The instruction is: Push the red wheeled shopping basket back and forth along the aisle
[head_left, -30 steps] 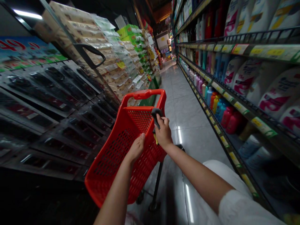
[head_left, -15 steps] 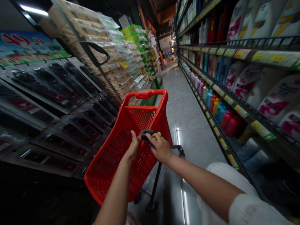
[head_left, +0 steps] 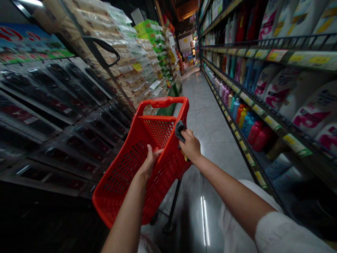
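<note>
A red plastic shopping cart (head_left: 160, 165) with perforated walls stands tilted in view before me. My right hand (head_left: 191, 146) is closed around a dark grey cloth (head_left: 179, 130), which lies against the cart's side rim near the handle (head_left: 163, 102). A bit of yellow shows under that hand; what it belongs to is unclear. My left hand (head_left: 147, 162) is at the near side rim, thumb up and fingers stretched out, with nothing in it. Whether its fingers press on the rim is hard to tell.
Shelves of shampoo bottles (head_left: 281, 84) and coloured bottles (head_left: 244, 116) line the right. Packaged goods in hanging rows (head_left: 60, 84) and stacked packs (head_left: 126, 52) stand on the left. A pole with a black handle (head_left: 101, 52) rises behind the cart. Grey tiled floor (head_left: 210, 123) runs ahead.
My right hand has moved with the cloth along the cart's rim, away from me and to the right, parting from my left hand. The left hand has barely shifted.
</note>
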### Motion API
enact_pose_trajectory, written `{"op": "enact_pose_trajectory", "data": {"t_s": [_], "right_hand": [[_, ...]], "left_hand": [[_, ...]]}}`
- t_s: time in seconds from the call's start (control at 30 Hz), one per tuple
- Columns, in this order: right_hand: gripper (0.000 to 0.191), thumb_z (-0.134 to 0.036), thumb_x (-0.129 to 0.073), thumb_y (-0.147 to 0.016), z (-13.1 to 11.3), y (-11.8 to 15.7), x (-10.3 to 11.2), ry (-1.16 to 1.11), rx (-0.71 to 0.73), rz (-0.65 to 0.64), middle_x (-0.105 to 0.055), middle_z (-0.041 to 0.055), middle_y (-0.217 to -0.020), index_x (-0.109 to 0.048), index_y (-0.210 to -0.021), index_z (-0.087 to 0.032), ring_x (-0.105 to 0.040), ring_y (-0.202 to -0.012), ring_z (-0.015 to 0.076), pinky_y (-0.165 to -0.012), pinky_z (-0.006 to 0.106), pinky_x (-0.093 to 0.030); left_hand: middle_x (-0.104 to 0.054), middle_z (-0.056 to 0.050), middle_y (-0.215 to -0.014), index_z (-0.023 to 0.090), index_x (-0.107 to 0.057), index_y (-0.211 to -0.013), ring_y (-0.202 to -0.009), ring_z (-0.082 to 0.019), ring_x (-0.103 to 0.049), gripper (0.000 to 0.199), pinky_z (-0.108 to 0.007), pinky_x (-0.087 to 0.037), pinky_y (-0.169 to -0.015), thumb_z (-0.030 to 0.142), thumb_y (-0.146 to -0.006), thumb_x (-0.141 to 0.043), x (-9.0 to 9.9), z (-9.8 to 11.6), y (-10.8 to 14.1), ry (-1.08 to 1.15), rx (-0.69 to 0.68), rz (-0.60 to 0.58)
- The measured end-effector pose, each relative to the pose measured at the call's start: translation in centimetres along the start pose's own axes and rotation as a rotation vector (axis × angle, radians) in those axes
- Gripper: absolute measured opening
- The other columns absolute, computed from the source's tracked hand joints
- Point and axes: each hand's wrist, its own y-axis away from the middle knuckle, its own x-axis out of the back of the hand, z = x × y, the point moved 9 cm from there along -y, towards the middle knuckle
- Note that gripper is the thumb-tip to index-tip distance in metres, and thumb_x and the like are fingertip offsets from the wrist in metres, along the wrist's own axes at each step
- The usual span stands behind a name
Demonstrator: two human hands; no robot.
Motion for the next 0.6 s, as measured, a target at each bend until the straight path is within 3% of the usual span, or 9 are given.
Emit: {"op": "enact_pose_trajectory", "data": {"t_s": [0.13, 0.23, 0.33, 0.43, 0.5, 0.6], "right_hand": [[0.019, -0.025, -0.052, -0.09, -2.7, 4.1, -2.6, 0.029, 0.108, -0.113, -0.058, 0.006, -0.099, -0.064, -0.104, -0.021, -0.059, -0.087, 0.0184, -0.076, 0.027, -0.046], [0.02, -0.03, -0.053, -0.092, -4.4, 7.8, -4.9, 0.011, 0.231, -0.217, -0.06, 0.0067, -0.101, -0.064, -0.105, -0.02, -0.06, -0.089, 0.0183, -0.078, 0.027, -0.047], [0.025, -0.025, -0.059, -0.087, -5.3, 10.2, -6.3, 0.001, 0.379, -0.325, -0.062, 0.0058, -0.108, -0.064, -0.111, -0.023, -0.06, -0.091, 0.0182, -0.079, 0.027, -0.048], [0.044, -0.013, -0.057, -0.082, -4.0, 9.1, -5.7, -0.017, 0.366, -0.308, -0.062, 0.0021, -0.112, -0.063, -0.121, -0.031, -0.06, -0.091, 0.0173, -0.078, 0.027, -0.049], [0.052, -0.008, -0.052, -0.081, -1.8, 6.7, -4.3, -0.047, 0.224, -0.197, -0.062, 0.0014, -0.111, -0.061, -0.126, -0.032, -0.06, -0.093, 0.0173, -0.078, 0.026, -0.049], [0.047, -0.009, -0.047, -0.083, 1.8, 3.1, -1.5, -0.056, -0.047, 0.025, -0.059, 0.0056, -0.113, -0.061, -0.125, -0.025, -0.059, -0.099, 0.0192, -0.08, 0.028, -0.05]], "left_hand": [[-0.074, -0.017, -0.106, 0.01, -0.066, -0.121, -0.106, -0.031, -0.067, 0.108, -0.039, -0.052, -0.091, 0.086, -0.078, -0.003, -0.2, -0.1, 0.0, 0.031, 0.017, -0.013], [-0.075, -0.017, -0.104, 0.009, -0.067, -0.117, -0.107, -0.031, -0.067, 0.106, -0.039, -0.051, -0.092, 0.086, -0.079, -0.006, 0.2, 0.0, -0.2, 0.031, -0.008, 0.012], [-0.074, -0.017, -0.105, 0.009, -0.068, -0.114, -0.108, -0.03, -0.066, 0.106, -0.039, -0.05, -0.095, 0.088, -0.077, -0.008, 0.6, 0.2, -0.2, -0.02, -0.055, 0.033], [-0.074, -0.017, -0.106, 0.01, -0.068, -0.114, -0.109, -0.03, -0.066, 0.104, -0.041, -0.049, -0.096, 0.088, -0.077, -0.012, 0.5, 0.3, -0.3, -0.023, -0.065, 0.016], [-0.074, -0.017, -0.106, 0.01, -0.068, -0.115, -0.11, -0.03, -0.066, 0.101, -0.041, -0.049, -0.096, 0.087, -0.078, -0.015, 0.6, 0.3, -0.4, -0.006, -0.065, 0.024], [-0.075, -0.016, -0.105, 0.01, -0.068, -0.118, -0.111, -0.031, -0.065, 0.099, -0.041, -0.048, -0.098, 0.086, -0.08, -0.018, 1.1, 0.2, -0.6, 0.01, -0.07, 0.062]]}}
